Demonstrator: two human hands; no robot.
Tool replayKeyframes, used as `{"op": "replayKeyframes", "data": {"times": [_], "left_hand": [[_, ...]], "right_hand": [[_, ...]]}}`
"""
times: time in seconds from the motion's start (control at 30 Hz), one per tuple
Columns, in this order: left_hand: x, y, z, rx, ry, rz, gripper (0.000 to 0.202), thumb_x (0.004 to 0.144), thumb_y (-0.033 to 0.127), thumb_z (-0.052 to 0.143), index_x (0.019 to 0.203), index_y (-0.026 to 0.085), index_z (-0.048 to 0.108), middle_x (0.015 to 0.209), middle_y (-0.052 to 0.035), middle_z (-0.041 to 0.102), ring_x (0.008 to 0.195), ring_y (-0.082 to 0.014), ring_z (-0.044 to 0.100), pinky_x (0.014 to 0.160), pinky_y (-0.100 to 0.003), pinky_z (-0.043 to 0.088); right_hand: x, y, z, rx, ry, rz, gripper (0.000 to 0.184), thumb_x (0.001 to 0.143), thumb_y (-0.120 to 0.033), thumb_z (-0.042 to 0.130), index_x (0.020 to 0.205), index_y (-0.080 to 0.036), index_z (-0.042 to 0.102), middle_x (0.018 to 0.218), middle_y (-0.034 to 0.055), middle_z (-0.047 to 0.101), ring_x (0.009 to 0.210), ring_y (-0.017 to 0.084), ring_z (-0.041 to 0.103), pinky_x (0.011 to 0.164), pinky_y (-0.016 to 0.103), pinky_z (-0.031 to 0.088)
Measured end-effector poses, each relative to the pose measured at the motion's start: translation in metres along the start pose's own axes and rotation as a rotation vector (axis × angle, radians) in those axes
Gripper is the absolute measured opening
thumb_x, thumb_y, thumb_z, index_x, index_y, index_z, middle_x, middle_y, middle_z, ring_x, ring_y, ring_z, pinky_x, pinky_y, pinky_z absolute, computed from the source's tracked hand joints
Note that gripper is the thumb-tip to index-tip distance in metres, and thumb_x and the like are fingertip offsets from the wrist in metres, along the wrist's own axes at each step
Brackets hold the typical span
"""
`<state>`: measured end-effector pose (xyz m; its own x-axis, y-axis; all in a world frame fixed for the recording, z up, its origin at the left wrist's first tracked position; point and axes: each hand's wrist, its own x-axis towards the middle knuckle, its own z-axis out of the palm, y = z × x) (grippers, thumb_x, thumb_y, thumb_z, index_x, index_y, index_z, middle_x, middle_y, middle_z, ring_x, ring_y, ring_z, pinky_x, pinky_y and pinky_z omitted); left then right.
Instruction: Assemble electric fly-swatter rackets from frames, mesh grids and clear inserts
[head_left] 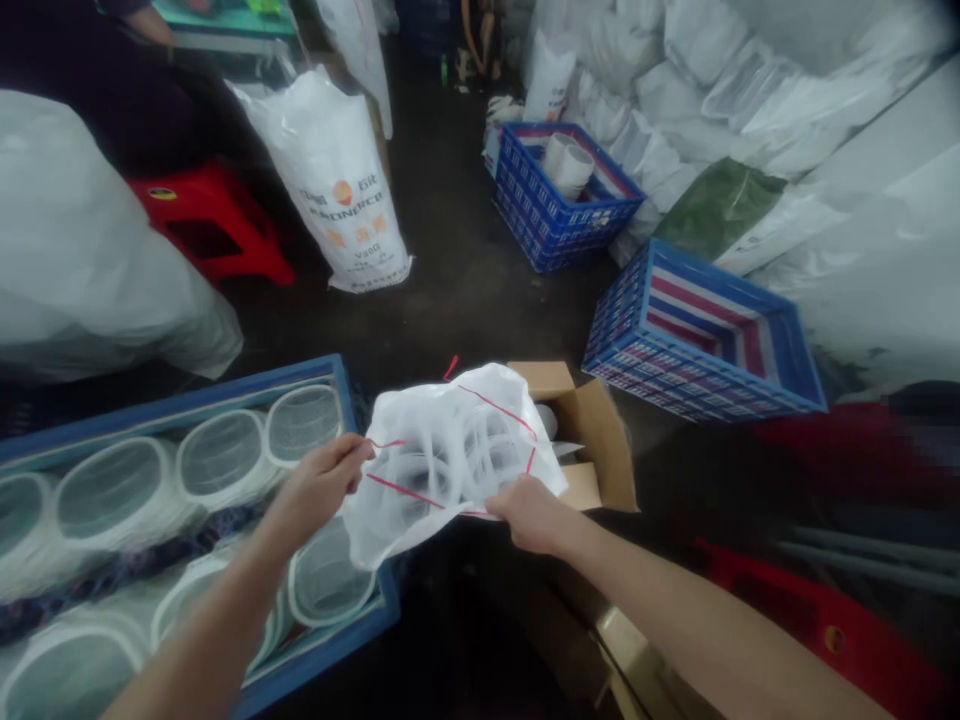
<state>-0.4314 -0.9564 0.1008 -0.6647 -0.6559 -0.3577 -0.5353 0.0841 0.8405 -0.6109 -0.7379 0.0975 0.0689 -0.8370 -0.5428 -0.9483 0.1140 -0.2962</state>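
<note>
A white translucent plastic bag [420,410] with a red drawstring [409,490] lies in front of me, its mouth spread wide. Round, clear pieces [480,450] show inside it, stacked like rings or rims. My left hand [334,472] is closed in a pinch on the red drawstring at the bag's left side. On the near right edge, my right hand [529,515] is closed on the bag, beside another stretch of the string. The bag overlaps an open cardboard box [607,440]; what lies beneath it is hidden.
At left, a blue crate [337,385] holds rows of clear plastic tubs [221,455]. Two blue crates [540,235] [630,350] stand ahead and to the right. A white printed sack [337,190] and a red stool [217,225] stand ahead left. A person [67,70] sits there.
</note>
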Motion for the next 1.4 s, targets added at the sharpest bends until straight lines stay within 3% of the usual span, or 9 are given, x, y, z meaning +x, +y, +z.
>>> {"op": "replayKeyframes", "data": {"times": [0.17,0.37,0.6,0.83,1.03,1.17,1.27,1.33,1.4], "left_hand": [[-0.005,-0.016,0.004,0.284,-0.322,-0.007,0.032,0.081,0.045,0.039,0.069,0.02,0.054,0.049,0.0041,0.045,0.049,-0.0127,0.045,0.048,-0.023,0.034],[-0.014,-0.031,0.016,0.496,-0.513,0.109,0.027,0.081,0.039,0.039,0.076,0.021,0.059,0.058,0.0009,0.054,0.057,-0.0166,0.054,0.056,-0.026,0.038],[-0.034,-0.045,0.049,0.587,-0.591,0.327,0.033,0.071,0.027,0.053,0.102,0.021,0.06,0.108,-0.008,0.061,0.094,-0.0242,0.058,0.085,-0.034,0.039],[-0.047,-0.034,0.072,0.786,-0.594,0.33,0.025,0.08,0.023,0.039,0.079,0.02,0.064,0.083,-0.0074,0.065,0.081,-0.0244,0.06,0.074,-0.035,0.04],[-0.047,-0.04,0.105,0.768,-0.569,0.392,0.036,0.082,0.024,0.039,0.114,0.021,0.054,0.114,-0.01,0.059,0.093,-0.0239,0.059,0.08,-0.034,0.038],[-0.044,-0.052,0.115,0.739,-0.655,0.357,0.024,0.079,0.022,0.04,0.077,0.02,0.064,0.079,-0.0067,0.067,0.077,-0.0226,0.061,0.069,-0.031,0.038],[-0.044,-0.056,0.111,0.684,-0.703,0.332,0.024,0.074,0.021,0.044,0.052,0.02,0.055,0.056,-0.0031,0.06,0.062,-0.0202,0.058,0.062,-0.03,0.037],[-0.041,-0.053,0.11,0.625,-0.693,0.306,0.022,0.069,0.02,0.047,0.048,0.02,0.052,0.052,-0.0025,0.058,0.059,-0.0199,0.057,0.062,-0.031,0.037],[-0.033,-0.045,0.113,0.539,-0.642,0.278,0.014,0.068,0.022,0.051,0.054,0.02,0.056,0.06,-0.0038,0.062,0.066,-0.0207,0.059,0.066,-0.031,0.039]], "right_hand": [[0.002,-0.014,0.039,0.021,-0.034,0.129,0.023,0.066,-0.008,0.053,0.087,-0.015,0.06,0.083,0.0088,0.065,0.081,0.022,0.06,0.075,0.031,0.036],[-0.014,-0.028,0.065,0.022,0.009,0.268,0.025,0.067,-0.009,0.052,0.09,-0.015,0.059,0.085,0.0087,0.065,0.081,0.022,0.06,0.077,0.033,0.036],[-0.03,-0.04,0.063,0.001,0.0,0.348,0.022,0.07,-0.011,0.051,0.091,-0.014,0.059,0.087,0.0096,0.063,0.083,0.024,0.059,0.082,0.038,0.035],[-0.047,-0.03,0.042,-0.111,0.104,0.442,0.025,0.079,-0.007,0.041,0.085,-0.011,0.064,0.087,0.0137,0.064,0.09,0.027,0.056,0.095,0.048,0.026],[-0.061,-0.041,0.039,-0.032,0.11,0.338,0.023,0.075,-0.006,0.045,0.08,-0.012,0.067,0.081,0.01,0.067,0.08,0.021,0.06,0.095,0.038,0.029],[-0.063,-0.032,0.049,0.251,0.161,0.511,0.024,0.078,-0.013,0.047,0.09,-0.018,0.066,0.094,0.0059,0.067,0.092,0.019,0.059,0.092,0.032,0.032],[-0.056,-0.014,0.057,0.329,0.203,0.746,0.031,0.087,-0.032,0.039,0.103,-0.017,0.061,0.103,0.0101,0.064,0.094,0.022,0.059,0.08,0.032,0.04],[-0.049,-0.005,0.064,0.373,0.202,0.888,0.041,0.086,-0.046,0.04,0.103,-0.015,0.06,0.101,0.0134,0.064,0.093,0.025,0.06,0.072,0.032,0.043],[-0.042,0.0,0.07,0.424,0.184,0.979,0.038,0.082,-0.046,0.047,0.1,-0.015,0.062,0.098,0.0131,0.065,0.091,0.026,0.061,0.068,0.031,0.044]]}}
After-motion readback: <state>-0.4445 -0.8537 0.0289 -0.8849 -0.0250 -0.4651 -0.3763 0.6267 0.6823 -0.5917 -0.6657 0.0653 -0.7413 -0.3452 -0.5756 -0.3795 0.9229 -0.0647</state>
